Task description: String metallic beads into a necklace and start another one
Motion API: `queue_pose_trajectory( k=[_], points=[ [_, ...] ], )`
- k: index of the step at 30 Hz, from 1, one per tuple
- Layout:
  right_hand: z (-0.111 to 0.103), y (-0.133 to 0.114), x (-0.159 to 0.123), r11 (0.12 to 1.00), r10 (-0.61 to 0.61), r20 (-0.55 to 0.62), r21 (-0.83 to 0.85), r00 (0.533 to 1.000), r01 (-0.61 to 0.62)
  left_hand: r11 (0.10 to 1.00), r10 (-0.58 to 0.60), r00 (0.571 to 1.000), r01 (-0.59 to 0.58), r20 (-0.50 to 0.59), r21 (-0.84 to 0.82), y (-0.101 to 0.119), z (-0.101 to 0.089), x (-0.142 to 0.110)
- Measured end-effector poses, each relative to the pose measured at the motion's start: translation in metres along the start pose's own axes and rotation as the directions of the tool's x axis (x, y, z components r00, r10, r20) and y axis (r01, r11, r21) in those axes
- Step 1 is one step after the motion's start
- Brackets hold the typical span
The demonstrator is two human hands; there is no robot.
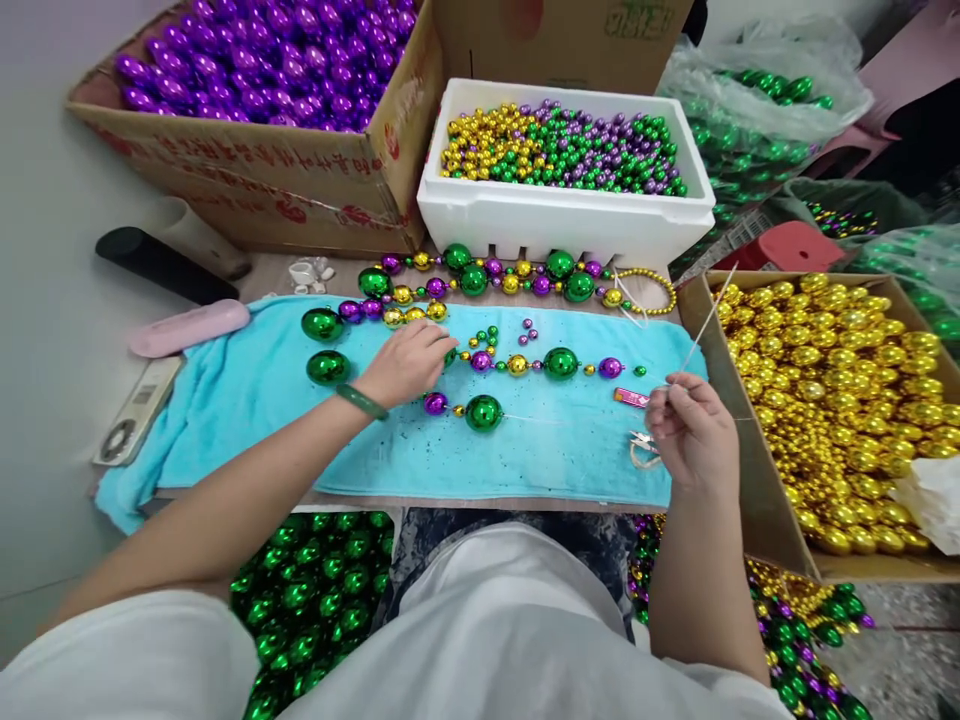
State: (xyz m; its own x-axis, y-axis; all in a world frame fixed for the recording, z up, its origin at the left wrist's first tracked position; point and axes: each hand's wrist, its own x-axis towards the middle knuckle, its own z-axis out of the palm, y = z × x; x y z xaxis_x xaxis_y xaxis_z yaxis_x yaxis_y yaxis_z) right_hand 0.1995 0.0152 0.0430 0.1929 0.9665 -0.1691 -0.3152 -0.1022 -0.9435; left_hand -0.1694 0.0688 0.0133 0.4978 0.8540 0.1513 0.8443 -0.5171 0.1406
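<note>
over the blue towel [420, 475], pinching thin cord [709, 318] in the right hand [694, 430]; leftward, facing a bead row [559, 363] lying left-to-right, with its left end at the closer left hand [405, 360], cannot tell if gripped.

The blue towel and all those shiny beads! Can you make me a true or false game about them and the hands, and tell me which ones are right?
1. The left hand is over the blue towel, by a row of beads. True.
2. The right hand holds a big purple bead. False: it holds a thin white string.
3. A green bangle is around the left wrist. True.
4. The white foam box holds just one colour. False: it holds gold, purple and green beads.
5. The cardboard box on the right holds gold beads. True.
</note>
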Motion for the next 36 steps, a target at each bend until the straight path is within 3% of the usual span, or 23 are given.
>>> queue_pose_trajectory(
  k=[4,8,12,15,17,18,20,21,22,23,25,28,36],
  points=[
    [0.014,0.005,-0.001,0.999,0.042,0.065,-0.028,0.997,-0.040,0.998,-0.042,0.997,0.046,0.071,-0.048,0.036,0.016,0.067],
    [0.023,0.009,-0.002,0.996,0.041,0.103,-0.081,0.994,-0.033,0.951,-0.162,0.965,0.208,0.206,-0.228,0.059,0.043,0.119],
    [0.020,0.014,-0.001,0.995,0.012,0.068,-0.099,0.998,-0.005,0.917,-0.190,0.946,0.266,0.261,-0.296,0.063,0.059,0.141],
    [0.015,0.022,0.000,0.987,0.007,0.045,-0.158,0.999,0.000,0.893,-0.210,0.944,0.291,0.253,-0.344,0.062,0.055,0.141],
    [0.014,0.029,0.000,0.977,0.014,0.046,-0.212,0.999,-0.004,0.761,-0.292,0.931,0.366,0.221,-0.536,0.061,0.046,0.134],
    [0.015,0.032,-0.001,0.971,0.016,0.052,-0.239,0.999,-0.003,0.597,-0.353,0.909,0.401,0.222,-0.695,0.062,0.040,0.128],
    [0.019,0.039,-0.002,0.960,0.016,0.067,-0.280,0.998,0.003,0.090,-0.444,0.848,0.363,0.289,-0.927,0.063,0.028,0.114],
    [0.021,0.041,-0.003,0.956,0.015,0.078,-0.292,0.997,0.009,-0.147,-0.457,0.824,0.302,0.336,-0.942,0.064,0.022,0.106],
    [0.024,0.043,-0.004,0.954,0.014,0.091,-0.300,0.996,0.014,-0.306,-0.453,0.811,0.249,0.371,-0.919,0.065,0.016,0.098],
    [0.026,0.045,-0.006,0.952,0.016,0.104,-0.306,0.994,0.016,-0.406,-0.450,0.801,0.211,0.395,-0.889,0.066,0.011,0.091],
    [0.032,0.047,-0.009,0.947,0.025,0.130,-0.320,0.991,0.018,-0.500,-0.460,0.781,0.166,0.422,-0.850,0.066,0.002,0.079],
    [0.038,0.050,-0.013,0.940,0.036,0.154,-0.341,0.987,0.019,-0.540,-0.485,0.761,0.126,0.430,-0.832,0.066,-0.006,0.068],
    [0.045,0.049,-0.016,0.934,0.032,0.156,-0.356,0.987,0.026,-0.455,-0.536,0.771,0.077,0.343,-0.887,0.063,-0.008,0.058]
  ],
)
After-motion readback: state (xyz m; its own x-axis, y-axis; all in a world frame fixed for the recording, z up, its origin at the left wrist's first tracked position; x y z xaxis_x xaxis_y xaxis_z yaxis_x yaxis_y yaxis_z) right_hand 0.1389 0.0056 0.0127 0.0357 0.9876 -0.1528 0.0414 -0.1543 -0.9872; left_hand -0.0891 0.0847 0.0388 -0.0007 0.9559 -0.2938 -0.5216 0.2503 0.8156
